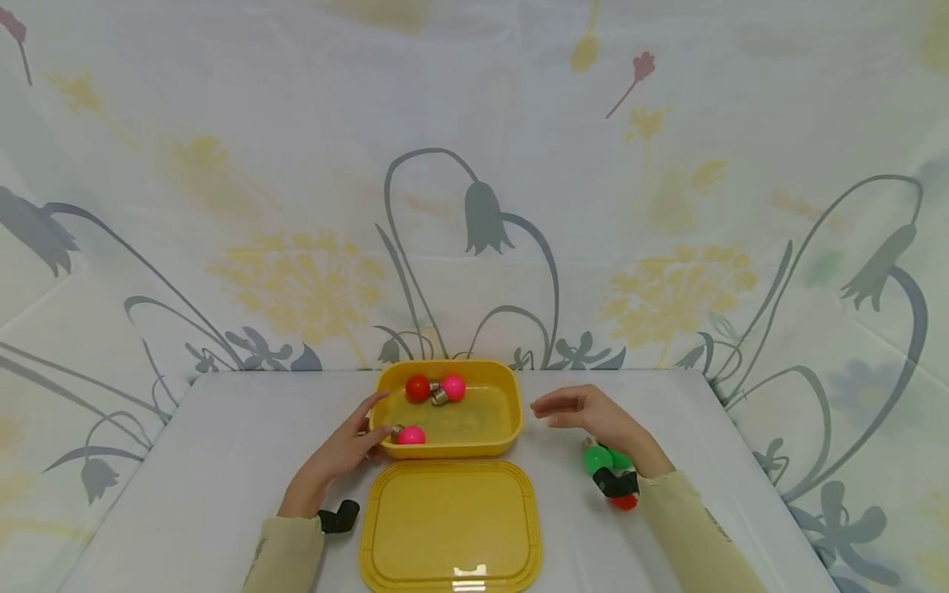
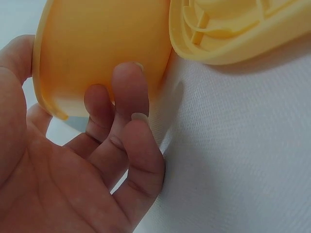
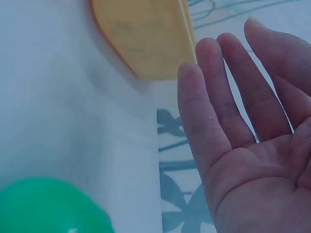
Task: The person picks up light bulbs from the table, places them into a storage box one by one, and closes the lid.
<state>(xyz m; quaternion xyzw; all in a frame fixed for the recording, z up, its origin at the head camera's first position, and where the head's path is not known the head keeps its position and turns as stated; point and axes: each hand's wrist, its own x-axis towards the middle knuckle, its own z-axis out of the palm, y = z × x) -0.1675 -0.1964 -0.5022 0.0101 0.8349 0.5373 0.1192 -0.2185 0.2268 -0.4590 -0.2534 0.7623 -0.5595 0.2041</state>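
A yellow plastic box (image 1: 463, 450) stands near the back of the table, holding a red light bulb (image 1: 418, 389) and a pink light bulb (image 1: 454, 387) side by side. Another pink bulb (image 1: 412, 435) lies at its front left corner. My left hand (image 1: 337, 451) grips the box's left end, thumb over the rim and fingers curled against the outer wall (image 2: 104, 43). To the right of the box, my right hand (image 1: 600, 413) hovers with its fingers extended, apart from the box and holding nothing. Green bulbs (image 1: 596, 459) lie below the right wrist, partly hidden by it.
In front of the box lies its yellow lid (image 1: 451, 527), its edge close to the box. A red bulb (image 1: 624, 501) shows under the right wrist's black strap. A patterned curtain (image 1: 474, 280) rises behind the white table (image 1: 222, 461).
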